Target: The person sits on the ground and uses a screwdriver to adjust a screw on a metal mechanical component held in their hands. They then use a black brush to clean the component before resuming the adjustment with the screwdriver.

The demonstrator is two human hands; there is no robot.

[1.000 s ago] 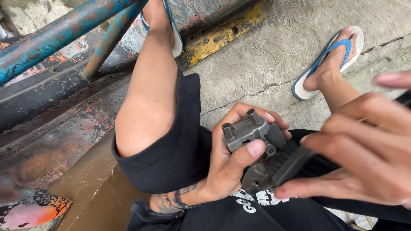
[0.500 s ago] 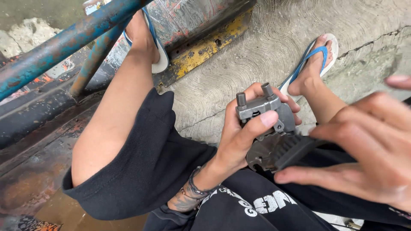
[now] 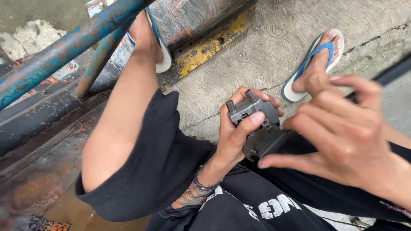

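My left hand (image 3: pixel 237 139) grips a small grey metal part (image 3: pixel 247 109) with two short studs on top, my thumb pressed over its upper face. Under it sits a darker rounded piece (image 3: pixel 267 142) that looks joined to it. My right hand (image 3: pixel 349 141) hovers just to the right with its fingers spread. Its thumb tip and forefinger tip lie against the dark piece without closing round it. Both hands are above my lap in black clothing (image 3: pixel 239 205), and a dark bracelet (image 3: pixel 201 186) circles my left wrist.
My feet wear blue-strapped flip-flops, the right one (image 3: pixel 314 64) on rough concrete (image 3: pixel 265 51), the left one (image 3: pixel 156 47) up against a rusty painted metal frame (image 3: pixel 201 38). Blue-painted pipes (image 3: pixel 64 47) cross the upper left. Rusty, wet metal (image 3: pixel 38 179) lies at the lower left.
The view has swung so my raised left leg fills more of the left side. My left hand keeps hold of the grey part. My right hand has come in closer from the right.
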